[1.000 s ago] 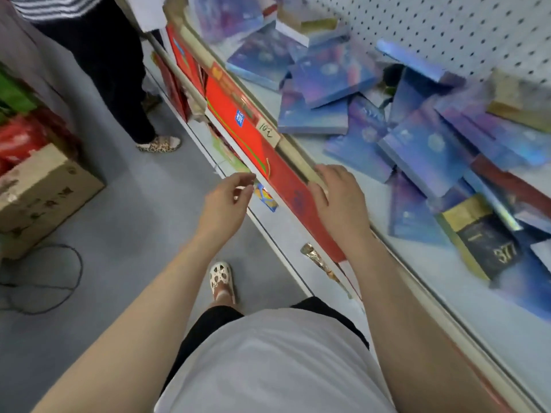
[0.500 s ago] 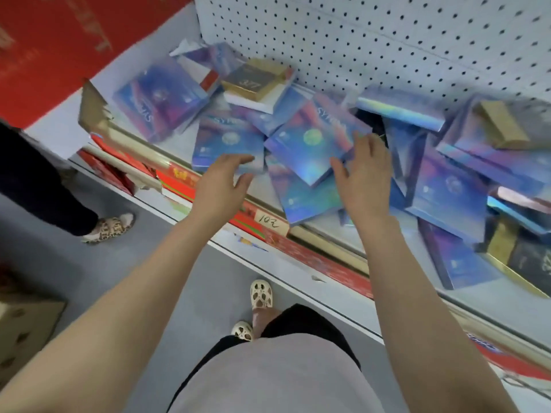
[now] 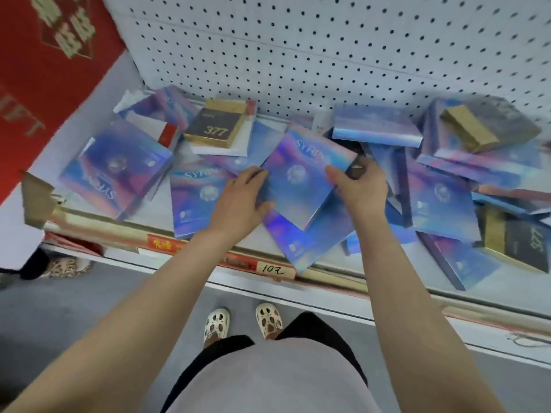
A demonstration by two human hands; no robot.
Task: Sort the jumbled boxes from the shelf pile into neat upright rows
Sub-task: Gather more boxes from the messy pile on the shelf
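A jumble of flat, shiny blue-purple boxes lies across the white shelf (image 3: 74, 204). One of them, the middle box (image 3: 301, 177), rests tilted on top of the pile. My left hand (image 3: 238, 201) grips its left edge with the thumb curled under the lower corner. My right hand (image 3: 357, 186) grips its right edge, thumb on the face and fingers behind. A black and gold box marked 377 (image 3: 214, 126) lies flat behind them. Two more gold-edged boxes, one upper (image 3: 468, 131) and one lower (image 3: 512, 239), lie at the right.
A white pegboard (image 3: 328, 55) backs the shelf. A red banner (image 3: 44, 70) hangs at the left. A price strip with a tag reading 102 (image 3: 272, 271) runs along the shelf front. Another person's patterned shoe (image 3: 65, 266) stands on the grey floor at the left.
Both hands have moved from the shelf's front edge up over the pile and closed on the two sides of the middle blue box. The view has turned to face the shelf.
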